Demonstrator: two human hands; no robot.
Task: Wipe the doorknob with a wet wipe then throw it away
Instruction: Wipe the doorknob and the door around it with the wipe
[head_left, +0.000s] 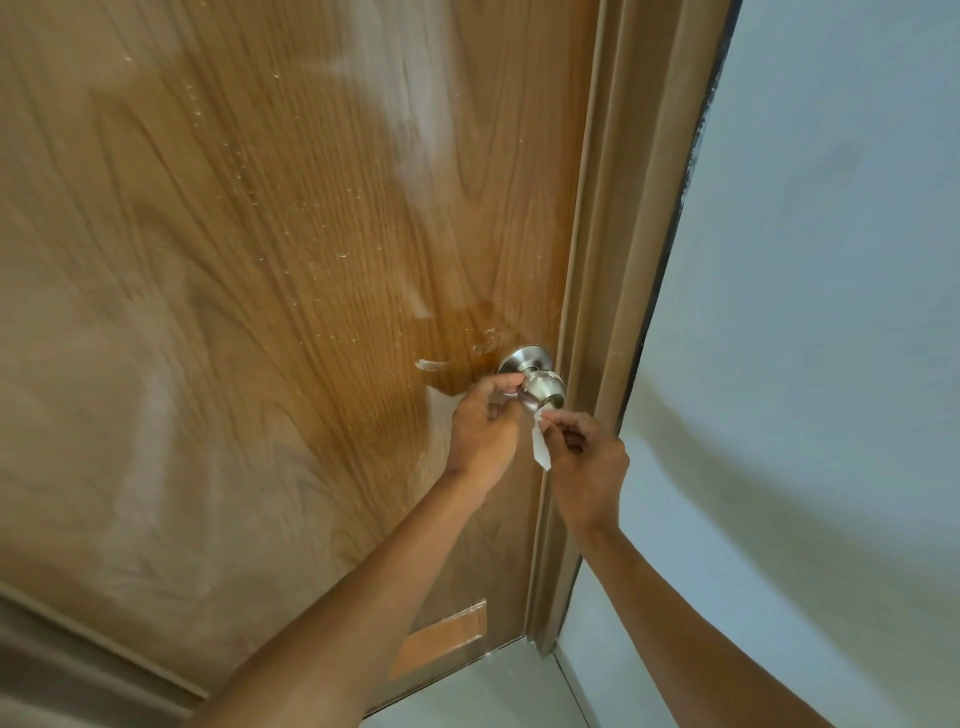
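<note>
A round silver doorknob (543, 387) with pale smudges sticks out of the brown wooden door (270, 291), near its right edge. A white wet wipe (540, 441) is looped under the knob's neck. My left hand (485, 426) pinches one end of the wipe at the knob's left side. My right hand (589, 462) pinches the other end just below the knob, and a strip of wipe hangs down between my two hands.
The brown door frame (618, 260) runs up right beside the knob. A pale wall (810, 364) fills the right side. Light floor (498, 686) shows at the bottom. A taped rectangular patch (441, 642) sits low on the door.
</note>
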